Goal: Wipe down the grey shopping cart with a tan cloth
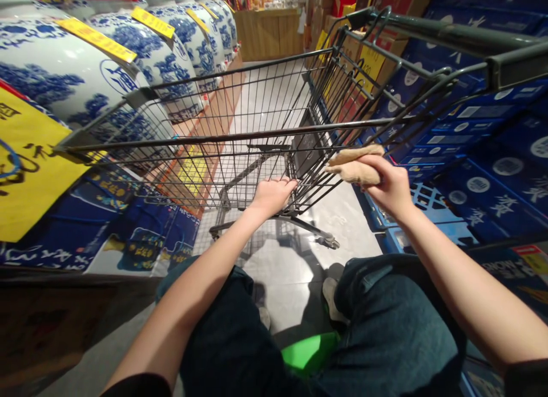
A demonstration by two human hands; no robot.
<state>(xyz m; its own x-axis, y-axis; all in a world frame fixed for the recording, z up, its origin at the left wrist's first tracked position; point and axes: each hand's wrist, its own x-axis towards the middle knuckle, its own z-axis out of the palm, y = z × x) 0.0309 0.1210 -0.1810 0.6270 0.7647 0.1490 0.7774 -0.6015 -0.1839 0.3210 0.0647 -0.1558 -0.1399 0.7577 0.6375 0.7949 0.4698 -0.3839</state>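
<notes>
A dark wire shopping cart stands sideways across the aisle in front of me. My left hand is closed around the wires low on the cart's near side. In my right hand is a folded beige cloth, gripped between thumb and fingers. The cloth is beside the near side of the basket, towards its handle end; whether it touches the wires I cannot tell. The cart's handle bar rises at the upper right.
Large blue-and-white porcelain jars with yellow labels line the left side. Stacked blue boxes and a light blue crate stand on the right. A green object sits between my legs. A wooden counter is at the far end.
</notes>
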